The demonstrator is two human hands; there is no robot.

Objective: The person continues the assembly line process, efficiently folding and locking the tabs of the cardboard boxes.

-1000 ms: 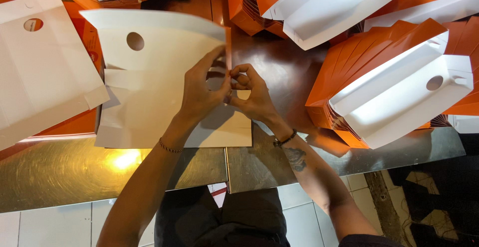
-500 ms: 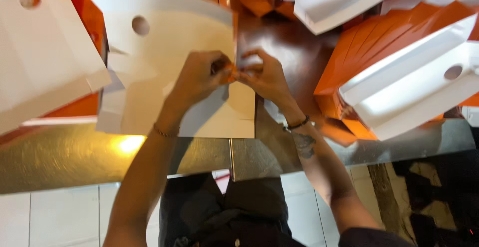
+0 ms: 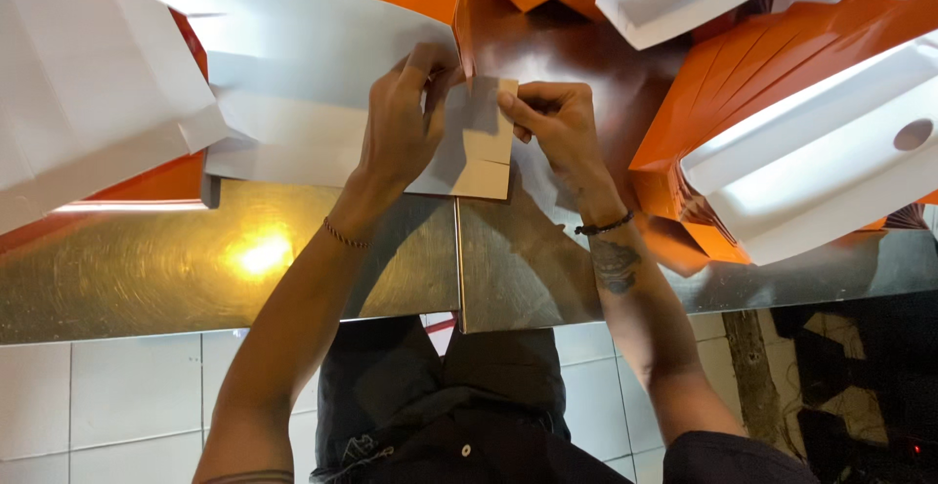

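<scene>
Polished metal table (image 3: pixel 244 259) fills the lower middle of the view, throwing back a yellow glare from a lamp, with white floor tiles (image 3: pixel 107 396) below its near edge. Stacks of flattened orange and white paper bags (image 3: pixel 811 132) crowd the right side, and another white stack (image 3: pixel 78 84) lies at the far left. Between them, a large white bag blank (image 3: pixel 303 84) with an orange outer face lies flat on the table in front of the person. Its small folded flap (image 3: pixel 484 147) sits at the lower right corner of the blank. Left hand (image 3: pixel 401 123) presses down on the blank, fingers curled and pinching the flap's upper edge. Right hand (image 3: pixel 552 118) is closed, its fingertips pinching the flap's right edge. A thin bracelet (image 3: pixel 344 237) circles the left wrist, a dark beaded one (image 3: pixel 603 226) the right.
</scene>
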